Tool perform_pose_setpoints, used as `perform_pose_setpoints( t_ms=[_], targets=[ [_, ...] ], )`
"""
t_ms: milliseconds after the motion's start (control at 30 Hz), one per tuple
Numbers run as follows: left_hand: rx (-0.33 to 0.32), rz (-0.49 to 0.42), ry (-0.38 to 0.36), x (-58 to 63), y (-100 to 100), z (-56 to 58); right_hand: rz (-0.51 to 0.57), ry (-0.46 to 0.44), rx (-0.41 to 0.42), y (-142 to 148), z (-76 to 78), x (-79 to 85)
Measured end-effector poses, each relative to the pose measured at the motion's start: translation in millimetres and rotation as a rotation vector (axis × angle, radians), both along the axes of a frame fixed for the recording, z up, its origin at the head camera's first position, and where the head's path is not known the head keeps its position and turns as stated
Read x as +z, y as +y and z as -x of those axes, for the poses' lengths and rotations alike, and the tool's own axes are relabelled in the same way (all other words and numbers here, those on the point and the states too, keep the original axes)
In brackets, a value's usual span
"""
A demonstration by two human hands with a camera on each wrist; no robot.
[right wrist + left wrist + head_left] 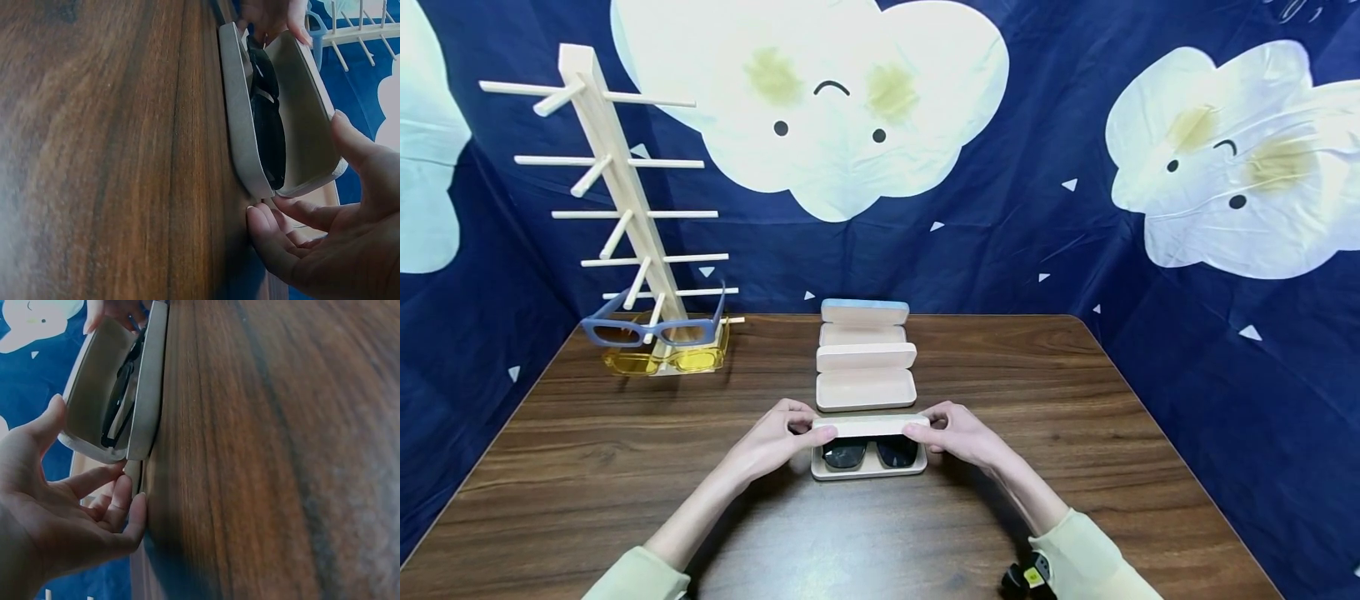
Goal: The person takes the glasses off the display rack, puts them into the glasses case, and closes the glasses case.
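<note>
A glasses case (868,476) lies on the table with its lid (871,426) partly raised. Inside rest dark sunglasses (897,451), their lenses facing the front. At the left end my left hand (786,442) grips the lid, thumb on its front edge and index finger (94,480) at the hinge side. My right hand (958,433) holds the other end the same way, with its thumb (353,137) on the lid's edge. Both wrist views show the sunglasses (270,137) between the lid and the base.
Right behind stand two more open cases, a nearer case (867,390) and a farther case with a blue lid edge (865,306). At the back left is a wooden peg rack (636,200) carrying blue-framed glasses (685,333) and yellow glasses (696,360). A cloud-patterned blue cloth (1037,167) hangs around the table.
</note>
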State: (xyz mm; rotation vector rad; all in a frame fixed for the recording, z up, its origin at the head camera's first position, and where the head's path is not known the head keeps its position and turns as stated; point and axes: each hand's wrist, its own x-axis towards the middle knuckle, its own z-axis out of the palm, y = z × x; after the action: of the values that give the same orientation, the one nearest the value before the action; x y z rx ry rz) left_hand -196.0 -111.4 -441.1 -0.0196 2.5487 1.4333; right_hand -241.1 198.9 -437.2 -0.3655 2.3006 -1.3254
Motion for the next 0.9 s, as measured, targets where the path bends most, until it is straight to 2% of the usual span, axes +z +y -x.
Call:
perform_pose_setpoints(
  t_ms=[400, 900],
  targets=[
    [-0.021, -0.034, 0.006, -3.5, -3.4, 0.5, -0.044, 0.049, 0.03, 2.0, 0.0, -1.7],
    [-0.026, 0.013, 0.012, -6.1, -4.1, 2.3, -0.051, 0.114, 0.048, 1.3, -1.8, -5.2]
  ],
)
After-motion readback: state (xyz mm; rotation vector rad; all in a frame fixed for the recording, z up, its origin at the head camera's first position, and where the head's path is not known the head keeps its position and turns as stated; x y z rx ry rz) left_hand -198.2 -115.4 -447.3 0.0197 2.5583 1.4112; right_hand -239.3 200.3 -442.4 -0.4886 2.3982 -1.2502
